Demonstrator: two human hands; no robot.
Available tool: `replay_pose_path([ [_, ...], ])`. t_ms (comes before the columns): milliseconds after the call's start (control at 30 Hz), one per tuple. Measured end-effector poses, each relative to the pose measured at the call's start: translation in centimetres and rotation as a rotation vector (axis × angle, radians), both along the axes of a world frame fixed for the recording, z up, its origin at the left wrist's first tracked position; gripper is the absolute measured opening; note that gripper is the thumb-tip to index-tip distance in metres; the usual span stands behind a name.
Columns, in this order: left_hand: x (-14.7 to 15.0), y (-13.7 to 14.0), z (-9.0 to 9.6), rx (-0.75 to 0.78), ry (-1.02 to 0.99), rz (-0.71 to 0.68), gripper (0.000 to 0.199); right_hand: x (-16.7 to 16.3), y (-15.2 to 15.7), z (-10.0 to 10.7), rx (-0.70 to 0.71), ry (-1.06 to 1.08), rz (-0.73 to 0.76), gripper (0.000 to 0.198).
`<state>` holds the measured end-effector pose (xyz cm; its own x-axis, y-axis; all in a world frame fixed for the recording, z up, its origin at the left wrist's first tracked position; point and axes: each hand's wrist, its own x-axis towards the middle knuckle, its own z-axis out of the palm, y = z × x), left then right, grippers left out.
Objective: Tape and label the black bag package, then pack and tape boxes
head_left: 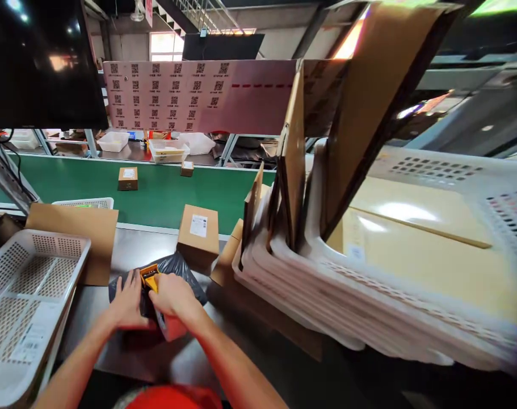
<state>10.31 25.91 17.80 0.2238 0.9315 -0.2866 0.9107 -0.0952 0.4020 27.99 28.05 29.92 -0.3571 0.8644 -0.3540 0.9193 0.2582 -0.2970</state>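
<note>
A black plastic parcel bag (179, 270) lies on the grey metal bench in front of me. My left hand (129, 301) rests on its left part, fingers stretched out and spread. In my right hand (173, 295) is a tape dispenser (151, 275) with a yellow-orange head, pressed against the top of the bag. The tape roll shows below that hand. Just behind the bag stands a closed brown cardboard box (198, 230) with a white label.
At the left is a white perforated basket (37, 295) beside a cardboard sheet (99, 244). Stacked white baskets (301, 284) with cardboard and yellowish envelopes (420, 255) crowd the right. Beyond the bench runs a green conveyor belt (156, 199) carrying a small box (127, 178). A QR-code board (258, 105) hangs above.
</note>
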Motion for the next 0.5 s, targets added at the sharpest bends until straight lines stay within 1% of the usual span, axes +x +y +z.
replay_pose_path([
  [67, 2.3, -2.7, -1.1, 0.103, 0.221, 0.035, 0.132, -0.2, -0.4, -0.2, -0.003, -0.007, 0.003, 0.039],
  [100, 3.2, -3.6, -1.6, 0.136, 0.297, 0.051, 0.132, -0.4, -0.6, -0.2, -0.003, -0.012, 0.000, 0.039],
  [200, 4.8, -4.8, -2.0, 0.174, 0.406, 0.086, 0.129, -1.2, -0.7, 0.1, -0.015, -0.029, -0.017, 0.039],
  [300, 4.5, -4.8, -1.8, 0.210, 0.418, 0.091, 0.124, -1.6, -0.6, 0.8, -0.032, -0.049, -0.031, 0.038],
  [367, 3.9, -4.3, -1.4, 0.213, 0.404, 0.077, 0.120, -1.0, -1.3, 1.5, -0.024, -0.063, -0.035, 0.038],
  [433, 3.0, -3.2, -0.9, 0.186, 0.379, 0.062, 0.119, 0.2, -3.3, 2.1, -0.007, -0.086, -0.036, 0.037],
  [500, 1.9, -1.2, -0.2, 0.133, 0.350, 0.048, 0.125, 1.9, -6.5, 2.3, 0.013, -0.133, -0.050, 0.039],
])
